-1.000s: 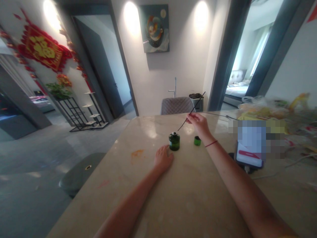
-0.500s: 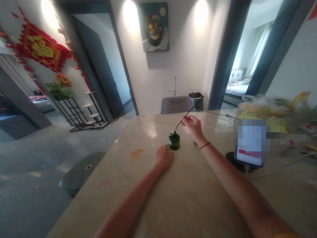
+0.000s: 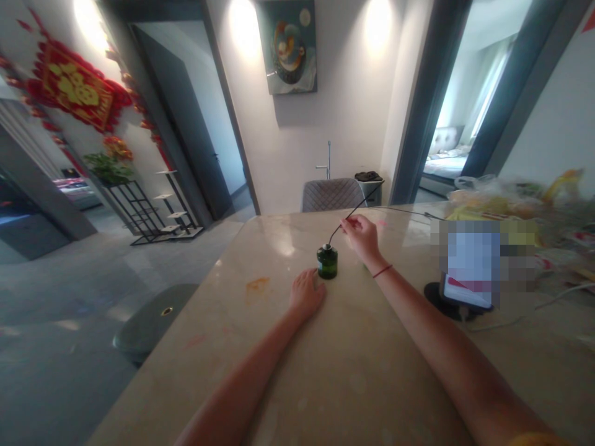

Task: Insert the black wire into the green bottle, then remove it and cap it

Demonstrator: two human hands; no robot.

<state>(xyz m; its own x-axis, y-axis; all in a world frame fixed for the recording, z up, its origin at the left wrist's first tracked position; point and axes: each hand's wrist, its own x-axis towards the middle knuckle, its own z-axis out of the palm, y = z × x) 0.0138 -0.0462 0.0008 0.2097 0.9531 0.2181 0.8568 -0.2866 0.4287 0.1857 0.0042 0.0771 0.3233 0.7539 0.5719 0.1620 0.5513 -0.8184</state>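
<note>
A small dark green glass bottle (image 3: 328,266) stands upright on the table, with a pale label on its left side. My right hand (image 3: 364,235) is pinched on a thin black stick (image 3: 370,197) just above the bottle. The stick slants from the bottle's mouth up to the right, and its lower end meets the neck; how far it goes inside I cannot tell. Flat on the tabletop, at the bottle's lower left, lies my left hand (image 3: 307,294) with its fingers stretched out, close to the glass. A faint green patch shows beside my right wrist.
On the right of the pale stone table (image 3: 279,396) a phone (image 3: 467,294) rests on a black stand with a white cable. Plastic bags (image 3: 483,195) are heaped behind it. A quilted grey chair (image 3: 332,195) stands beyond the far edge, and a green stool (image 3: 153,322) at the left.
Both hands, the stick and the bottle keep nearly the same places. The whole view has shifted very slightly.
</note>
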